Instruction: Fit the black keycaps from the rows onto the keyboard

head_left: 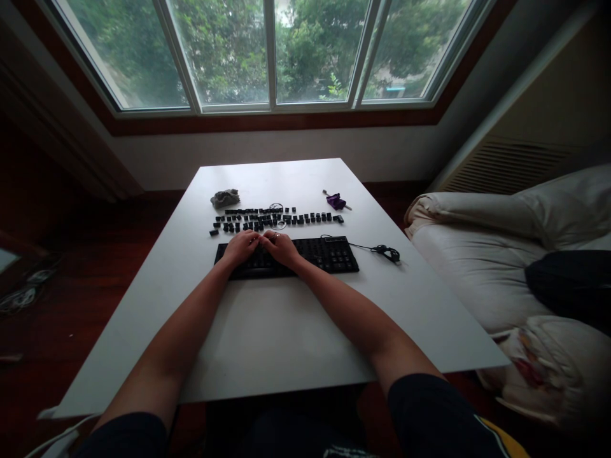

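Observation:
A black keyboard [329,256] lies on the white table with my two hands over its left half. My left hand [242,245] has its fingers curled and drawn together above the upper keys. Beside it my right hand [282,248], with a ring on one finger, is also closed, and the fingertips of both hands meet. Whatever lies between the fingers is too small and hidden to make out. Just beyond the keyboard, loose black keycaps [305,219] are laid out in rows, with thin wire loops [278,224] among them.
On the white table [281,331] are a crumpled grey cloth [225,198] at the back left and a purple cloth-like item [337,201] with a brush-like stick at the back right. A coiled black cable [386,253] lies right of the keyboard. A pale sofa [477,242] stands to the right.

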Action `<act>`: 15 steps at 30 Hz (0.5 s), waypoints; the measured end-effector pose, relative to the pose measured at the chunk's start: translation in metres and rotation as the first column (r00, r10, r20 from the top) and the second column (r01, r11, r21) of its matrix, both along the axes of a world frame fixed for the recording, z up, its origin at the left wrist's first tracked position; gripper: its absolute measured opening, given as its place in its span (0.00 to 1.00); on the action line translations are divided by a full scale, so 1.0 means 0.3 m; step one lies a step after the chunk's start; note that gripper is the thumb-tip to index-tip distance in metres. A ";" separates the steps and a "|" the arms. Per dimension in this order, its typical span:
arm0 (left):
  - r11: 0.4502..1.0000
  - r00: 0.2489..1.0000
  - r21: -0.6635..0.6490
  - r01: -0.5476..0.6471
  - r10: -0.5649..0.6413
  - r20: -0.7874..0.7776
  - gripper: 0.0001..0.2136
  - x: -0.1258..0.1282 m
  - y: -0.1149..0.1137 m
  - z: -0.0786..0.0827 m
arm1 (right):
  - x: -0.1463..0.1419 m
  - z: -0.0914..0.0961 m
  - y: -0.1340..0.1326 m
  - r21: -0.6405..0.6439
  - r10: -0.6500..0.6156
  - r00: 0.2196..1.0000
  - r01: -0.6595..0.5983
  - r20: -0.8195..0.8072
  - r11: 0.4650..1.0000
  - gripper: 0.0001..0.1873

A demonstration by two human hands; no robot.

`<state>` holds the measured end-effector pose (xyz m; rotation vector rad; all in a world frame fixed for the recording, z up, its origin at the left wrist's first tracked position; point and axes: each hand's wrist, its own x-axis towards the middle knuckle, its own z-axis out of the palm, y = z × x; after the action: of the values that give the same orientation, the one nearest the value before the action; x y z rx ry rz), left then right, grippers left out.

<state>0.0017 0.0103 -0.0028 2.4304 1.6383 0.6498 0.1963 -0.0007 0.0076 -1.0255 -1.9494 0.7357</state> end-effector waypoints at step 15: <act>1.000 1.000 0.006 0.004 -0.004 -0.006 0.12 -0.001 -0.003 -0.001 | -0.001 -0.003 0.000 0.006 -0.004 0.999 0.004 0.032 1.000 0.19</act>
<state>0.0014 0.0095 -0.0029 2.4424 1.6353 0.6484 0.1961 -0.0008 0.0068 -1.0436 -1.9755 0.7142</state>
